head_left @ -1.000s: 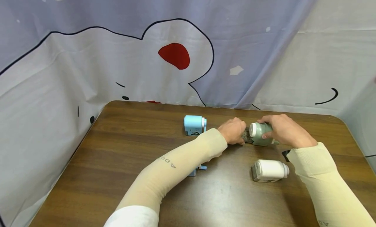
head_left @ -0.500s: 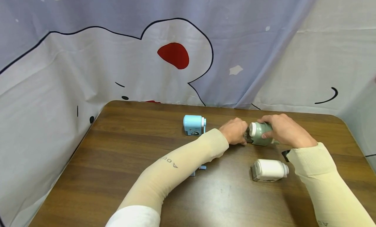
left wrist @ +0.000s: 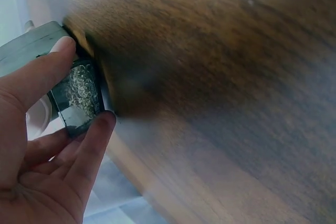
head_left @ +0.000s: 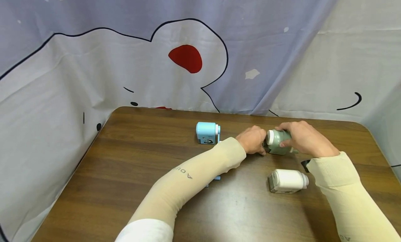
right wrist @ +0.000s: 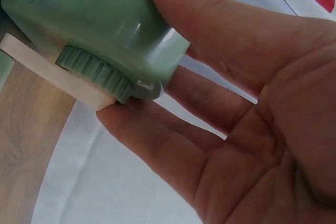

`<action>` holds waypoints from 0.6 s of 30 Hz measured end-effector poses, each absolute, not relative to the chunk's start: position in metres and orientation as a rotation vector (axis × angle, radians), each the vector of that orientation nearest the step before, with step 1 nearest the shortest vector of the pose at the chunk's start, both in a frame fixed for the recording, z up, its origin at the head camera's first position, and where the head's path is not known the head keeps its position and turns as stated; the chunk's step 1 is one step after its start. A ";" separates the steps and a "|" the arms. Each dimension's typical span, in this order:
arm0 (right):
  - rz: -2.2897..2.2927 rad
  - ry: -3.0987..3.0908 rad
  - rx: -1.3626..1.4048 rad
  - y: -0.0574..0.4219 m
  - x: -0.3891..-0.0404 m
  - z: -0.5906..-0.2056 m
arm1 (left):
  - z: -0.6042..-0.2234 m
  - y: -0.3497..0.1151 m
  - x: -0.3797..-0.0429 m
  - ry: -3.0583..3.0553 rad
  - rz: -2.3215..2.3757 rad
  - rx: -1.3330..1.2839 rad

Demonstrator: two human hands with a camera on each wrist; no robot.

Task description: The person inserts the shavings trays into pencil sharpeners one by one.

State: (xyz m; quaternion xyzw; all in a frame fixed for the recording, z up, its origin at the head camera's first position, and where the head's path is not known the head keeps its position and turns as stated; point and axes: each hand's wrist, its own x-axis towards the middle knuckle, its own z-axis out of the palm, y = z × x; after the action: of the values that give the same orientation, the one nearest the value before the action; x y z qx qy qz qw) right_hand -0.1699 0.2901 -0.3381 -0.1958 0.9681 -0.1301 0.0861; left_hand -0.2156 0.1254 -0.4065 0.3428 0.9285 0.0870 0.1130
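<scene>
A green crank pencil sharpener (head_left: 280, 142) lies on its side at the back right of the table. My right hand (head_left: 308, 139) grips its body, thumb on one side and fingers round the other. In the right wrist view, a ridged green dial (right wrist: 94, 72) and a pale crank arm (right wrist: 50, 69) show at its end. My left hand (head_left: 251, 140) pinches the clear shavings drawer (left wrist: 83, 95) between thumb and fingers, at the sharpener's other end. Grey pencil shavings show through the drawer, which sits right against the green body (left wrist: 29, 48).
A light blue sharpener (head_left: 206, 132) with a panda picture lies at the back middle. Nearer, a white sharpener (head_left: 287, 181) lies beside the right sleeve. Part of another blue thing (head_left: 217, 178) shows from behind the left sleeve. A printed curtain (head_left: 131, 68) hangs behind the wooden table (head_left: 150, 141).
My left hand has shifted slightly right with the shavings drawer, and less of the drawer shows between it and the sharpener. The right hand has stayed in place.
</scene>
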 end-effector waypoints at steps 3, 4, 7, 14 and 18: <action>-0.394 2.891 -0.597 0.290 -0.170 -0.338 | -0.407 0.126 -0.216 2.732 0.284 1.001; -0.397 2.892 -0.600 0.290 -0.170 -0.339 | -0.407 0.126 -0.216 2.735 0.294 0.995; -0.400 2.892 -0.595 0.290 -0.170 -0.339 | -0.408 0.128 -0.216 2.744 0.323 0.979; -0.393 2.901 -0.599 0.292 -0.170 -0.340 | -0.410 0.132 -0.216 2.757 0.345 0.961; -0.391 2.905 -0.602 0.292 -0.170 -0.340 | -0.410 0.134 -0.216 2.761 0.370 0.949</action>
State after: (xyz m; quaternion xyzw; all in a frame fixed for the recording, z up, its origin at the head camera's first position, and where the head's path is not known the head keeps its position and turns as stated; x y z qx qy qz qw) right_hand -0.1699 0.2917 -0.3396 -0.2007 0.9681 -0.1304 0.0745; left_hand -0.2163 0.1339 -0.4103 0.3209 0.9335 0.1252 0.0992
